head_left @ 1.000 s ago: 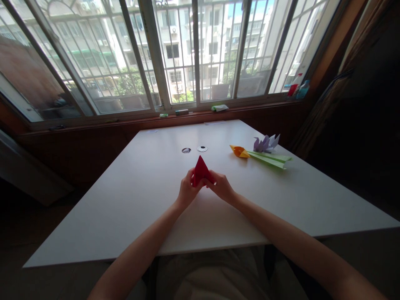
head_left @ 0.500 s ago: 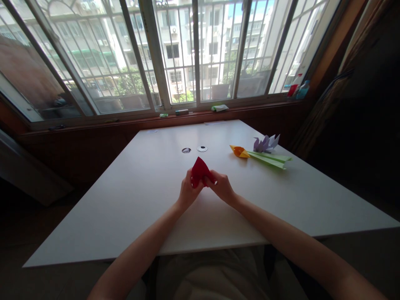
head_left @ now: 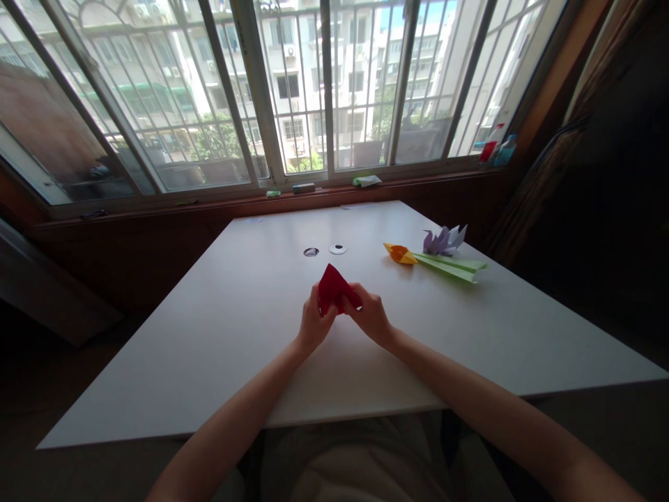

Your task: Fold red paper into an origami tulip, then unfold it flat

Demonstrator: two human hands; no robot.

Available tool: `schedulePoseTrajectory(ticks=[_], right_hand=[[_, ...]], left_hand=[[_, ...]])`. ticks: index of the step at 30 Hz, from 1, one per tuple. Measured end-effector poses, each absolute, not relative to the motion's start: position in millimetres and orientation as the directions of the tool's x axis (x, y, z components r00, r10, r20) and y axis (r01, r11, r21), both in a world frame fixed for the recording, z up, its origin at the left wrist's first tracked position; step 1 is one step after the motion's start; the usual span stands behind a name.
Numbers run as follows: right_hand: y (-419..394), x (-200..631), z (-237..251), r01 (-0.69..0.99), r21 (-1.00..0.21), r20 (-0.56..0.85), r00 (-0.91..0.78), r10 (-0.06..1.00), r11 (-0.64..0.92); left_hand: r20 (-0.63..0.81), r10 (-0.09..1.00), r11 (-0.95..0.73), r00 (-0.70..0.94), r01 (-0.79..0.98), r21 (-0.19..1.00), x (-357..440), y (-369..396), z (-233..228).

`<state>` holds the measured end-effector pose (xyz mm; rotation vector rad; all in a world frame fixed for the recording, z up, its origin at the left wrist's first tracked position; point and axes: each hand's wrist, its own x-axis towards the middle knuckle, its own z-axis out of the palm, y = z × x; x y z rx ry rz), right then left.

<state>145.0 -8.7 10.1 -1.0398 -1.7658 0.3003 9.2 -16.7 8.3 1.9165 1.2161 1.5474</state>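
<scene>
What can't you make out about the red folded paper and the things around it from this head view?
- Red folded paper: its lower part is hidden by the left hand and right hand.
- Fingertips: tucked behind the paper.
- Purple folded paper flower: too small to show its folds.
- Bottles on the sill: labels too small to read.
</scene>
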Motion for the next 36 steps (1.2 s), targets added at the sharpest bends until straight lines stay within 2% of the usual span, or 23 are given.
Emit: schedulePoseTrajectory(ticks=[8, 19, 36], right_hand=[[-7.8, 142.8, 10.3, 0.556, -0.646, 0.636, 0.011, 0.772, 0.523], [-11.9, 140.4, 9.1, 0.486, -0.636, 0.662, -0.055, 0.748, 0.599], [-12.2, 139.4, 7.8, 0.485, -0.624, 0.673, -0.065, 0.736, 0.613]], left_hand=[[0.600, 0.800, -0.557, 0.015, 0.390, 0.733, 10.2, -16.8, 8.4], [0.600, 0.799, -0.517, -0.037, 0.466, 0.718, 13.0, -21.3, 11.1], [0.501, 0.856, -0.410, -0.126, 0.425, 0.807, 17.2, -21.8, 12.8]])
